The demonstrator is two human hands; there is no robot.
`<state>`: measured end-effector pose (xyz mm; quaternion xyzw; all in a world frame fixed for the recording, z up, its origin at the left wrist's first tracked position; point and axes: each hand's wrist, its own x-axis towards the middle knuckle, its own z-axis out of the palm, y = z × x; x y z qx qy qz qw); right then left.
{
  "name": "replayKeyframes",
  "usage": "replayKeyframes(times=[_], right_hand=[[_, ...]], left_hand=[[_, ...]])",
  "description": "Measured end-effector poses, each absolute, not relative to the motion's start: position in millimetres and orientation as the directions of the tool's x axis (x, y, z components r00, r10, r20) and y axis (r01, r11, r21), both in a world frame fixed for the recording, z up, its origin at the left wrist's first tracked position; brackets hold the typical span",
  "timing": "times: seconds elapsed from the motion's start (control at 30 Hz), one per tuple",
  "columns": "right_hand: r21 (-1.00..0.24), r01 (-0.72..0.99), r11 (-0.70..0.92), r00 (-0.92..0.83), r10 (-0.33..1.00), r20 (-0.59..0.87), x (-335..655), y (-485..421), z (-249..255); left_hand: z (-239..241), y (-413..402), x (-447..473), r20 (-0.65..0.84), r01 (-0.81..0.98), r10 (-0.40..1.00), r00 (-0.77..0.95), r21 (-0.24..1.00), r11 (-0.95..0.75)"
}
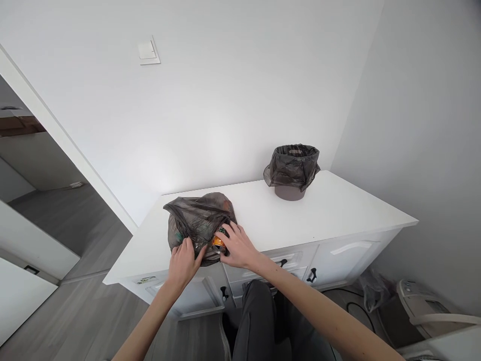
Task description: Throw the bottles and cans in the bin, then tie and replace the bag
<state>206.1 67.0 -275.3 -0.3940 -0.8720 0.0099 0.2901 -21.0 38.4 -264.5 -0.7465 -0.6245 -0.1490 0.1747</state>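
A dark, see-through trash bag [191,215] lies on the left part of the white dresser top, bulging with contents that show only faintly. My left hand [182,263] pinches the bag's near edge, its thumb pointing toward the bag's mouth. At that mouth, my right hand [239,246] has its fingers wrapped round an orange and black drink can [218,242]. The can is tilted, with its metal end toward me; the bag's film lies around it.
A bin [290,193] lined with a dark bag [291,168] stands toward the back right of the white dresser [278,220]. A light switch [148,52] is on the wall. Below right, a beige appliance [424,306] and a clear plastic bag [374,289] sit by the wall.
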Motion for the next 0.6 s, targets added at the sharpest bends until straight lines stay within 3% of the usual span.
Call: replayKeyframes(times=[0.4, 0.6], right_hand=[[-0.247, 0.851, 0.464, -0.270, 0.790, 0.551, 287.7, 66.5, -276.5], [-0.323, 0.859, 0.398, -0.170, 0.815, 0.554, 305.0, 79.9, -300.0]], left_hand=[[-268.5, 88.5, 42.6, 0.360, 0.915, 0.874, 0.325, 0.114, -0.388], [-256.0, 79.1, 19.1, 0.299, 0.802, 0.934, 0.196, 0.499, -0.328]])
